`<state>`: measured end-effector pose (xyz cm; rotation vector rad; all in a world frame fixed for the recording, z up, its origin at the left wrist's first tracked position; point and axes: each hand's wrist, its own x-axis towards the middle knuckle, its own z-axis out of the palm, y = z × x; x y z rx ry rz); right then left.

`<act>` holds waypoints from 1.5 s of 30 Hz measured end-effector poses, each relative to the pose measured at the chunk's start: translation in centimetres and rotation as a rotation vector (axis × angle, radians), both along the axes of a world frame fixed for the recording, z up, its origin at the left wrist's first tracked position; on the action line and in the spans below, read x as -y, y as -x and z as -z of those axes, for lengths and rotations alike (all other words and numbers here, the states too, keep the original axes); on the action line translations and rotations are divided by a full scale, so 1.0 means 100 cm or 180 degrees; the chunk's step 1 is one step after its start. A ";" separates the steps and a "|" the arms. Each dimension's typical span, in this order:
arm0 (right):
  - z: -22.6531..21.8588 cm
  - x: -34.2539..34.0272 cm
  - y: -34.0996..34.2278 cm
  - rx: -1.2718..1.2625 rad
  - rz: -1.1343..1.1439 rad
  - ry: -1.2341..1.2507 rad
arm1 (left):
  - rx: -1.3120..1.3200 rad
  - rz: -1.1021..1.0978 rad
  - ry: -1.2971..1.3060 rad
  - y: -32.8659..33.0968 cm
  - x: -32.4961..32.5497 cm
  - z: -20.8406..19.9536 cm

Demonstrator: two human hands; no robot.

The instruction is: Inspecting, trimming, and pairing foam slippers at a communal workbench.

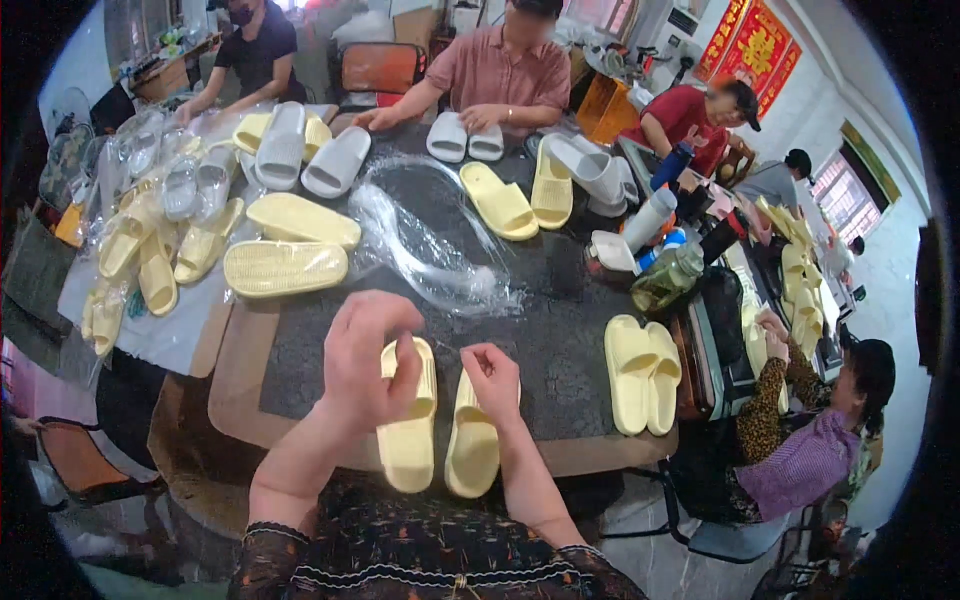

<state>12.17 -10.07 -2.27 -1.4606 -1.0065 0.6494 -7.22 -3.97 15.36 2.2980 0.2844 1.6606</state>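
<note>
Two pale yellow slide sandals lie side by side at the near edge of the dark table (560, 330). My left hand (367, 362) grips the strap of the left sandal (408, 440), fingers curled over its top. My right hand (491, 380) rests on the strap of the right sandal (472, 450), fingers bent onto it. Both sandals point away from me, their heels hanging slightly over the table's edge above my patterned lap.
A crumpled clear plastic bag (430, 255) lies mid-table. More yellow sandals lie at the left (285, 268), right (640, 375) and far side (500, 200), with grey ones (335, 162) and bagged pairs (150, 250). Bottles (665, 278) stand at right. Several people sit around the table.
</note>
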 end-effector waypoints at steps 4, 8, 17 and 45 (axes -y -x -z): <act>-0.011 0.000 0.006 -0.0266 -0.0076 -0.0148 | -0.1810 -0.2182 0.0902 0.008 -0.059 0.054; -0.012 -0.001 0.003 -0.0207 -0.0008 -0.0107 | -0.2583 -0.2910 0.1133 0.024 -0.123 0.096; -0.013 -0.003 0.004 -0.0049 -0.0094 0.0013 | -0.2597 -0.2987 0.0744 0.046 -0.168 0.173; -0.016 -0.001 0.007 0.0203 0.0182 -0.0429 | -0.2089 -0.1471 0.0769 0.065 -0.023 0.131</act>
